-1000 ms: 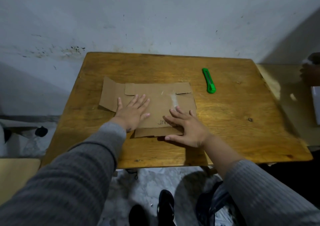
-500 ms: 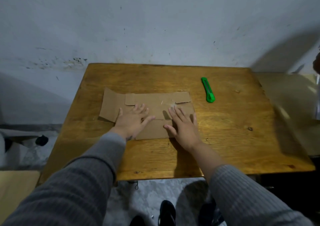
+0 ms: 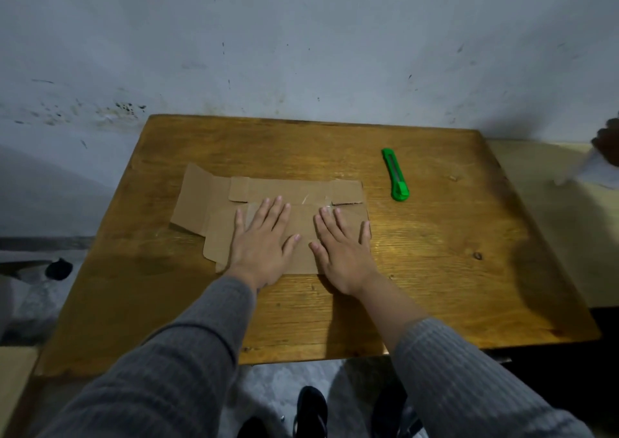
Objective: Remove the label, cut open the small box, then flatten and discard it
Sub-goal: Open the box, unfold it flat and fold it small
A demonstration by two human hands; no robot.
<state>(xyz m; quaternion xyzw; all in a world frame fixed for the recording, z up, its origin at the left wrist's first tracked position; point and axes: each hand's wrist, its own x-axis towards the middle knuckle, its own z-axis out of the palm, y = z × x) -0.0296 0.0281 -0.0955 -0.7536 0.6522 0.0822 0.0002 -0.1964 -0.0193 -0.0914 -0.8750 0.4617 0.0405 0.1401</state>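
Observation:
A brown cardboard box, cut open and spread flat, lies on the wooden table left of centre. One end flap sticks out to the left. My left hand rests palm down on the middle of the cardboard, fingers spread. My right hand presses flat on its right part, thumb at the right edge. Neither hand holds anything. A green utility knife lies on the table to the right of the cardboard, apart from both hands. No label is visible.
The table stands against a stained grey wall. A pale surface adjoins the table on the right, with white paper and a dark object at the frame edge. My shoes show on the floor below.
Both hands have slid along the cardboard, now lying side by side and flatter. The near flap that stuck out under my right hand is pressed in. The view has tilted upward.

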